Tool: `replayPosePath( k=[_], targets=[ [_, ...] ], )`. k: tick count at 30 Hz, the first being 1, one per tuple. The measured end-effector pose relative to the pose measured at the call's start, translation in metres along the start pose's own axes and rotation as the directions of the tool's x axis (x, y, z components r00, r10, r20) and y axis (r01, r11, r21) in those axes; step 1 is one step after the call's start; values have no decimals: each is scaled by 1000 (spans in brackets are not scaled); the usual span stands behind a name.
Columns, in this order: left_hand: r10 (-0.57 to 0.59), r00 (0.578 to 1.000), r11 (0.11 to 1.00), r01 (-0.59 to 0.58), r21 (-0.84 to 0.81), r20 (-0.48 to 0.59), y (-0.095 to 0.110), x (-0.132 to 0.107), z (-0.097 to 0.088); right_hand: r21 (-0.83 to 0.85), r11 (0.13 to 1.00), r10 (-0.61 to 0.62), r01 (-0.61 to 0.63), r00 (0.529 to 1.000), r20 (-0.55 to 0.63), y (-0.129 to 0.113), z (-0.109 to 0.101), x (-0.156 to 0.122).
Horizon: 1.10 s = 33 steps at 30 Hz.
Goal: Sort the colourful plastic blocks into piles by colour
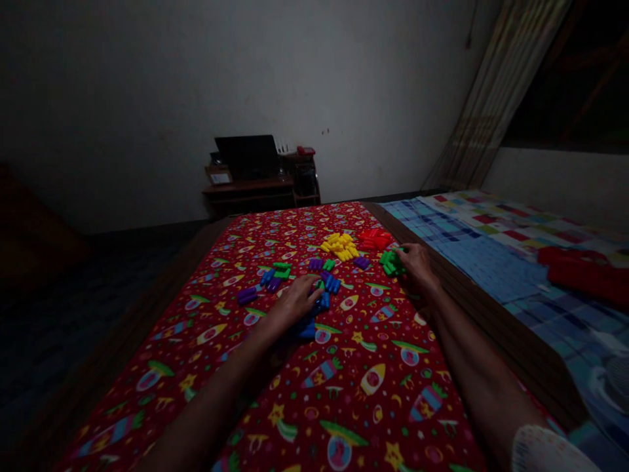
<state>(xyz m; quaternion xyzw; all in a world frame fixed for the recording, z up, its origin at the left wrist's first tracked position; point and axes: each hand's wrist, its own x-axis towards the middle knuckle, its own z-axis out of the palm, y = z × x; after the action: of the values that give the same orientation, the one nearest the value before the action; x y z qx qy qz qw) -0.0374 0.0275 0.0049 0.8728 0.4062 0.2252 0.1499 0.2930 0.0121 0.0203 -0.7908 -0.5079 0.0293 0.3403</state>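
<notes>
My left hand (pixel 299 299) reaches over loose blue and purple plastic toy blocks, its fingers closed around a small green block (pixel 321 285). Blue blocks (pixel 305 330) lie partly under that hand and wrist. At the right, my right hand (pixel 417 263) is at the edge of a pile of green blocks (pixel 390 262), fingertips pinched on a green block there. A yellow pile (pixel 341 246) and a red pile (pixel 375 238) sit just beyond. Mixed blue, green and purple blocks (pixel 274 276) are scattered left of centre, with a purple block (pixel 362 263) between the piles.
A red patterned cloth (pixel 344 393) covers the long surface, with brown edging (pixel 496 321) along its side. Beyond stand a desk (pixel 250 186) and a dark monitor (pixel 248 156) by the wall. Checked bedding (pixel 472 252) with a red cloth (pixel 584 272) lies at the right.
</notes>
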Motion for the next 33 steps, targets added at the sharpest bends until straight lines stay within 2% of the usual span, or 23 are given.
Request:
replayPosePath(
  k=[3, 7, 10, 12, 13, 14, 16, 17, 18, 19, 23, 26, 30, 33],
  targets=[
    [0, 1000, 997, -2, 71, 29, -1, 15, 13, -70, 997, 35, -32, 998, 44, 6, 2, -1],
    [-16, 999, 999, 15, 37, 33, -2, 19, 14, -55, 998, 5, -6, 1000, -30, 2, 1, 5],
    [-64, 998, 997, 64, -42, 10, 2, 20, 6, 69, 994, -79, 86, 991, -110, -18, 1, 5],
    [-106, 994, 987, 102, -122, -28, 4, 21, 0, 194, 957, -207, 215, 976, -59, -40, 6, -5],
    [-125, 991, 978, 115, -173, -50, 5, 22, -4, 265, 920, -300, 288, 954, 6, -53, 10, -14],
    [-144, 987, 966, 124, -228, -73, 6, 23, -7, 339, 872, -403, 352, 911, 91, -65, 16, -24],
    [-179, 977, 931, 132, -341, -111, 6, 25, -12, 454, 778, -581, 434, 771, 259, -87, 31, -48],
    [-193, 973, 911, 130, -392, -126, 6, 25, -14, 484, 740, -642, 467, 705, 302, -96, 39, -60],
    [-202, 970, 891, 125, -436, -136, 7, 25, -16, 500, 713, -678, 492, 666, 312, -102, 46, -72],
    [-206, 969, 872, 119, -474, -136, 7, 25, -17, 499, 702, -691, 508, 656, 304, -107, 53, -81],
    [-170, 982, 836, 99, -540, -82, 14, 19, -21, 487, 725, -650, 487, 717, 252, -112, 65, -97],
    [-143, 986, 854, 78, -515, -87, 20, 18, -21, 470, 724, -656, 505, 715, 242, -111, 62, -92],
    [-123, 972, 926, 40, -374, -202, 20, 19, -19, 168, 783, -622, 599, 760, 189, -100, 45, -74],
    [-26, 979, 974, -21, -228, -201, 17, 17, -14, -54, 851, -503, 522, 841, 198, -81, 26, -53]
  ],
)
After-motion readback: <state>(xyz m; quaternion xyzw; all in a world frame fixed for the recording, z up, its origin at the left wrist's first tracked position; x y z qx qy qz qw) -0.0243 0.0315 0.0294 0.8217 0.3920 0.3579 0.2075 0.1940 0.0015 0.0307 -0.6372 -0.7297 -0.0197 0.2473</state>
